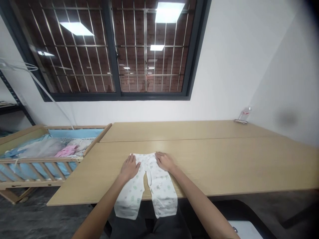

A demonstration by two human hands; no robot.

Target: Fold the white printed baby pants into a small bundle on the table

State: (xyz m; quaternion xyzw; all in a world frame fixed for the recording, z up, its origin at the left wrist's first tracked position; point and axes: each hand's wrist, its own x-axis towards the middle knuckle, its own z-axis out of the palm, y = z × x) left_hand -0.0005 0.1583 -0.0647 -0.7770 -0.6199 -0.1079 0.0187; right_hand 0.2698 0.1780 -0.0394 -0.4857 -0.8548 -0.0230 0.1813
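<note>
From where I watch, everything sits around the small white printed baby trousers (147, 186), laid flat near the front edge of the wooden table (224, 159), waistband away from me and both legs running toward me, their cuffs hanging just over the edge.

Left of the trousers, off the table's end, stands a wooden crib (50, 159) with blue lining and some pink and white cloth in it.

My left hand (129, 167) lies open, palm down, on the left side of the waistband. My right hand (164, 161) lies open and flat on the right side, fingers spread; neither grips anything.

As I judge it, the step is smoothing the garment. To do it well I would keep both palms flat, press lightly, and stroke outward and down each leg evenly so the fabric does not bunch at the crotch or slide off the edge.

Far right of the trousers, at the wall, a small clear bottle (244, 116) stands on the table.

I cannot make out the print, and the hands hide the waistband corners. The crib's contents are too blurred to name.
</note>
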